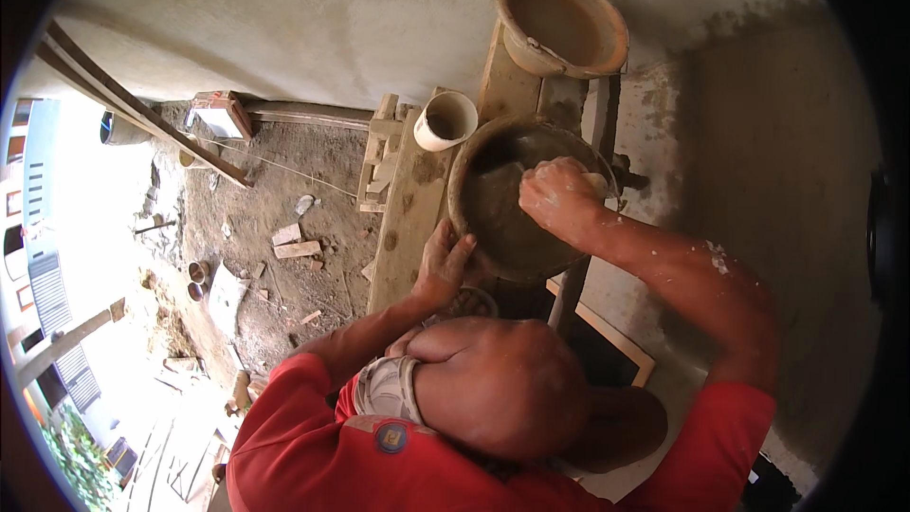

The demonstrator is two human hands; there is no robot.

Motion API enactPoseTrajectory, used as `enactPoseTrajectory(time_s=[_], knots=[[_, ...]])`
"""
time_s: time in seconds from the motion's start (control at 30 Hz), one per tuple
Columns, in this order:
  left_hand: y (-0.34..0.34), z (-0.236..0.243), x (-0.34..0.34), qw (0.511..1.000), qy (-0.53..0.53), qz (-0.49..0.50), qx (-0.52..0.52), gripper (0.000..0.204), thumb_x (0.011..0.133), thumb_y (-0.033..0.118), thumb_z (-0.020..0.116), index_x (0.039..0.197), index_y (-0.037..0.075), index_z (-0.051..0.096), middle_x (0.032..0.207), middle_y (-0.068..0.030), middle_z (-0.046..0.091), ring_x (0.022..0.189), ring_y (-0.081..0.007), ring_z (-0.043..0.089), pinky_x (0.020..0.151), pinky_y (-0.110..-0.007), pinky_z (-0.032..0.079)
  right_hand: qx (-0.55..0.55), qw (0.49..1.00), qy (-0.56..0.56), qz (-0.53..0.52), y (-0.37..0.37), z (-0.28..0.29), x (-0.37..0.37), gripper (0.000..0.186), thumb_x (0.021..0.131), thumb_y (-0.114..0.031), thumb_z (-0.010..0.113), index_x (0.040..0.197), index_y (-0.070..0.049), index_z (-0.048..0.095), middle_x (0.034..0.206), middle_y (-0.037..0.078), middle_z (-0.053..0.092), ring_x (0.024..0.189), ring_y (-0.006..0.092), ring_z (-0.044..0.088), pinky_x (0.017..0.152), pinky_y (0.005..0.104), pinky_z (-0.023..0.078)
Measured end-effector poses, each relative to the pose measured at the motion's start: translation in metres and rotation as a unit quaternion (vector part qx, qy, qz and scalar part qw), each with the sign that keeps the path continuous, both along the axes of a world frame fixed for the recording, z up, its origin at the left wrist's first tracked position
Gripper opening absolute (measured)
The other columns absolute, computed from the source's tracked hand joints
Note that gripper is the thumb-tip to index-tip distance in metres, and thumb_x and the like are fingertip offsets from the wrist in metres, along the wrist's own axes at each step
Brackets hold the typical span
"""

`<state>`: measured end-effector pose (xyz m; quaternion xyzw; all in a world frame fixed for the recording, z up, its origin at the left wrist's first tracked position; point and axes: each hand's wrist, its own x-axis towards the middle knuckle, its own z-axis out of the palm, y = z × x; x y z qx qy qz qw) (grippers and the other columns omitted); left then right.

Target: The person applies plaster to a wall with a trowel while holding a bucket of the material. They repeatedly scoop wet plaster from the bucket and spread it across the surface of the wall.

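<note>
A wide round basin point(458, 192) of wet grey-brown mix stands on a plank platform before me. My left hand point(443, 264) grips its near left rim, thumb by the edge and fingers along the outside wall. Over the mix, my right hand point(561, 192) is closed, with pale smears on it. A pale-handled tool point(598, 184) shows at the edge of that fist; its other end is mostly hidden by my hand and the mix, so its kind is unclear. Beyond the basin's left rim stands a white bucket point(440, 137) with some dark stuff inside.
A larger clay-coloured tub point(559, 24) of cloudy liquid sits at the platform's far end, against the wall. Wooden planks point(406, 218) form the platform. To the left, dirt ground point(284, 190) holds scattered brick and wood scraps. A long beam point(142, 104) leans at upper left.
</note>
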<state>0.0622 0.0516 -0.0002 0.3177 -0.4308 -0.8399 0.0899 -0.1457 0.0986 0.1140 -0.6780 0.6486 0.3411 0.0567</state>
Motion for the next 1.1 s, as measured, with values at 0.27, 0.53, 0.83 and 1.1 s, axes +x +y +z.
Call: enactPoseTrajectory(time_s=[0.27,0.53,0.83,1.1], knots=[[-0.057,0.003,-0.027,0.974,-0.001,-0.092,-0.207,0.028,0.100,0.021,0.055,0.118,0.000,0.054,0.086,-0.0044,0.060,0.070,-0.0131,0.057,0.059,-0.030,0.049,0.042,0.996,-0.079,-0.006,0.023,0.012,-0.018,0.008,0.076,-0.013,0.067,0.079,-0.009,0.074,0.076,0.008,0.071,0.076,0.0234,0.072,0.062,0.0370,0.055],[-0.093,-0.005,-0.057,0.964,0.047,-0.135,-0.226,0.035,0.097,0.018,0.057,0.124,-0.004,0.052,0.098,-0.0091,0.059,0.092,-0.0148,0.057,0.077,-0.031,0.048,-0.043,0.992,-0.104,0.055,0.066,0.037,-0.029,0.014,0.078,-0.014,0.065,0.090,-0.011,0.071,0.077,0.004,0.066,0.075,0.0220,0.068,0.062,0.0379,0.054],[-0.189,0.008,-0.140,0.662,-0.045,-0.284,-0.692,0.040,0.084,0.009,0.063,0.124,0.007,0.060,0.150,-0.0313,0.032,0.124,-0.0438,0.051,0.106,-0.051,0.043,-0.272,0.947,-0.015,0.170,0.011,0.030,-0.050,0.014,0.077,-0.016,0.066,0.089,-0.011,0.071,0.082,0.003,0.065,0.082,0.0206,0.067,0.068,0.0389,0.054],[-0.174,-0.001,-0.089,0.728,-0.018,-0.180,-0.661,0.022,0.091,0.007,0.061,0.112,0.009,0.069,0.146,-0.0258,0.040,0.114,-0.0448,0.058,0.098,-0.048,0.050,0.018,0.998,-0.056,-0.009,0.001,0.007,-0.017,0.006,0.075,-0.014,0.069,0.074,-0.011,0.075,0.074,0.006,0.072,0.076,0.0234,0.073,0.063,0.0376,0.056]])
